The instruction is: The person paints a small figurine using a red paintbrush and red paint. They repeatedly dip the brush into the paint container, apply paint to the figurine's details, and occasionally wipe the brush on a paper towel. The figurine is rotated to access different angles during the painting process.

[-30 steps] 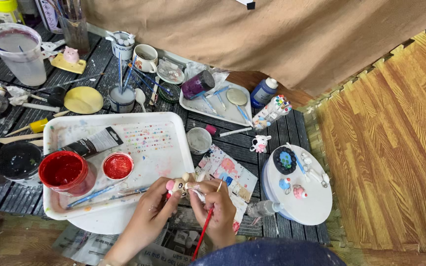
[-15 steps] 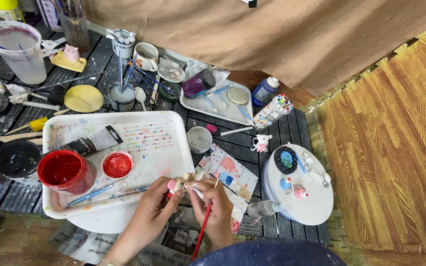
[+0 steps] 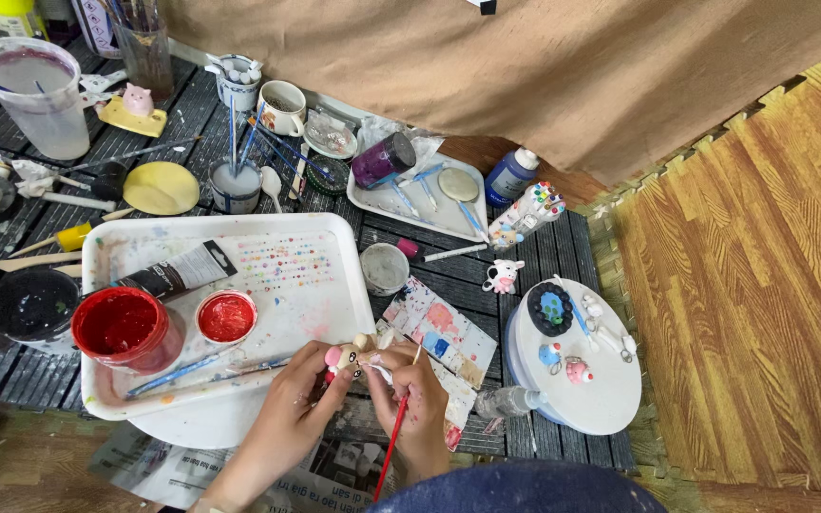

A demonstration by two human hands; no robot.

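We pinch figurine [image 3: 352, 357] in left hand [image 3: 298, 397] fingers, over white tray [image 3: 334, 237] edge. Right hand [image 3: 417, 399] closed around brush [image 3: 397, 429]. Figurine seems light, fragile, wet; we grip unpainted sides.

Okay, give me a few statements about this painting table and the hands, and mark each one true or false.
1. The left hand holds a small figurine with a pink part. True.
2. The right hand holds a blue-handled brush. False: its brush has a red handle.
3. The open red paint jar sits on the white tray. True.
4. The round white board lies left of the tray. False: it lies to the right of the tray.
5. The pink pig figure stands on a yellow base near the plastic cup. True.
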